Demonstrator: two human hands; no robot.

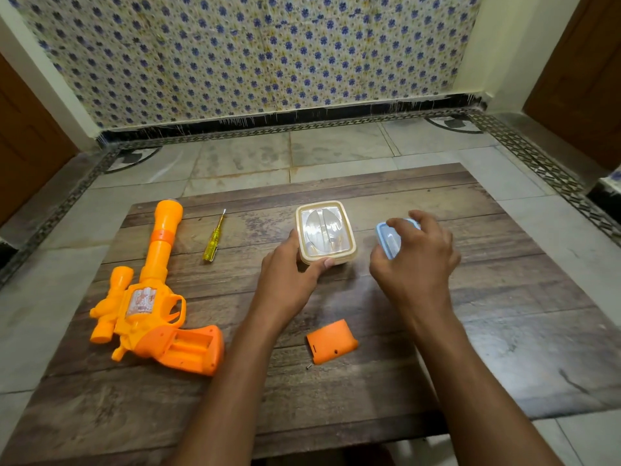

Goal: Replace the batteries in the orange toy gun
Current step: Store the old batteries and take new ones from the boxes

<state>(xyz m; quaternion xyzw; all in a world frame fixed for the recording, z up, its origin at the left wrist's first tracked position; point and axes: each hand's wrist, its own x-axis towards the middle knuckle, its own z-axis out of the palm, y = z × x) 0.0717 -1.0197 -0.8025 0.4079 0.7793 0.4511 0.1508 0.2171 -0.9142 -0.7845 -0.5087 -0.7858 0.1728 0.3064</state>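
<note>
Head view, wooden board (336, 398) on marble floor (235, 156), left hand (289, 280) grips cream box (325, 232), right hand (416, 260) grips blue box (386, 238).

Orange toy gun (148, 307), yellow screwdriver (213, 242), cream-rimmed box (325, 232), blue-rimmed box (389, 238), blue-flowered wall (252, 52).

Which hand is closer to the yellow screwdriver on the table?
Left. The left hand holds the cream-lidded box, to the right of the yellow screwdriver. The right hand is farther right, on the blue-lidded box.

Toy gun (151, 304) far left of lidded box (325, 232); screwdriver (214, 237) between them; small container (389, 238) just right; battery cover (332, 342) in front.
</note>
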